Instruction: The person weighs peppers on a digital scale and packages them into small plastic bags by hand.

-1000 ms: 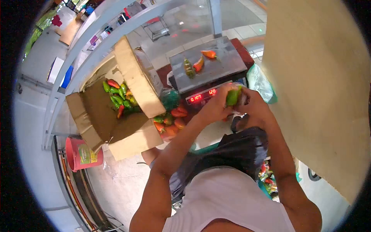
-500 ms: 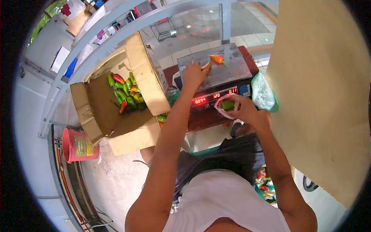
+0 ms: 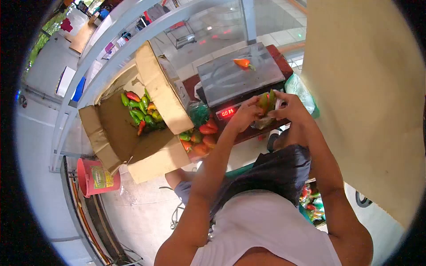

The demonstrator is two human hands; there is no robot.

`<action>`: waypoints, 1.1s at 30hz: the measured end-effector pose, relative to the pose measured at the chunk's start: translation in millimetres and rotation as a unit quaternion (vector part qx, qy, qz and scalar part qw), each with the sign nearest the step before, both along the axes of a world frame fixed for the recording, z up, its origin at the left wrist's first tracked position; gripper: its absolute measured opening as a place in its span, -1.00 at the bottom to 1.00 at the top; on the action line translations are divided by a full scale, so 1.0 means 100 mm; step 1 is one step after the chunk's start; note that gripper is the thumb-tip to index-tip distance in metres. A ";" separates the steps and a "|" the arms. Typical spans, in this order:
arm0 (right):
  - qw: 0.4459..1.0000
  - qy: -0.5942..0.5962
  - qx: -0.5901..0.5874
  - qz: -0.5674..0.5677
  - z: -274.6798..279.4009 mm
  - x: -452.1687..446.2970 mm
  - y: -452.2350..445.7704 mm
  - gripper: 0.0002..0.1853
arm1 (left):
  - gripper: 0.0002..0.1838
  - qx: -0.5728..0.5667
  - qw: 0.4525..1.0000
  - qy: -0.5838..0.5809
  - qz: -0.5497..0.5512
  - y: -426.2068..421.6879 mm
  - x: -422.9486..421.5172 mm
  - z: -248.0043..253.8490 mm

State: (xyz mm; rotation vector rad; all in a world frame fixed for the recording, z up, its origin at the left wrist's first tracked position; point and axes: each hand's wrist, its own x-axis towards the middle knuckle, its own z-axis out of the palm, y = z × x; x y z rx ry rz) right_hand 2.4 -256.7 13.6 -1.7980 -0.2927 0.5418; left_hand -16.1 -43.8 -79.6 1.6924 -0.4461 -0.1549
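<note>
In front of the scale, my left hand (image 3: pixel 246 115) is closed on a green and orange pepper (image 3: pixel 266 101) at the mouth of a small clear plastic bag (image 3: pixel 262 123). My right hand (image 3: pixel 293 109) grips the bag from the other side; part of the bag is hidden by fingers. Behind them, one orange pepper (image 3: pixel 242 63) lies on the metal plate of the digital scale (image 3: pixel 222 80). Red digits (image 3: pixel 228 112) on its display read 0.035; the remaining figures are covered by my hands.
An open cardboard box (image 3: pixel 120 128) with green and red peppers (image 3: pixel 141 108) tilts at left. Bagged red peppers (image 3: pixel 202 144) lie beside it. A pink bucket (image 3: pixel 98 177) is on the floor, a bundle of plastic bags (image 3: pixel 299 91) right of the scale, a tan board (image 3: pixel 364 97) at right.
My left hand has lifted a pepper off the scale plate and brought it to the bag in my right hand. The display reading fell from 0.094 to 0.035.
</note>
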 end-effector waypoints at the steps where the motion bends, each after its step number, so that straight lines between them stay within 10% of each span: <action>1: 1.000 0.013 -0.015 -0.002 -0.12 0.00 -0.04 -0.20 | -0.55 0.058 0.997 0.036 -0.029 0.03 0.00 0.03; 8: 0.980 -0.168 -0.102 0.016 -0.41 -0.09 0.05 -0.32 | -0.60 0.565 0.822 -0.006 -0.072 0.01 0.16 0.18; 12: 0.991 -0.131 0.002 -0.007 -0.06 -0.18 0.11 -0.29 | -0.52 0.384 0.917 -0.064 0.087 0.40 0.68 0.84; 19: 0.990 -0.142 0.019 -0.001 -0.22 -0.14 0.13 -0.25 | -0.53 0.578 0.722 -0.303 0.229 0.50 1.54 0.26; 25: 0.998 -0.017 0.054 -0.031 -0.41 -0.12 -0.01 -0.24 | -0.49 0.568 0.779 -0.184 0.192 0.39 1.14 0.57; 28: 0.995 -0.097 -0.024 -0.025 -0.31 -0.12 -0.03 -0.24 | -0.47 0.543 0.786 -0.207 0.212 0.41 1.13 0.38; 33: 0.997 -0.047 0.044 -0.040 -0.18 -0.13 -0.11 -0.26 | -0.55 -0.036 0.963 -0.132 0.233 0.04 0.50 0.53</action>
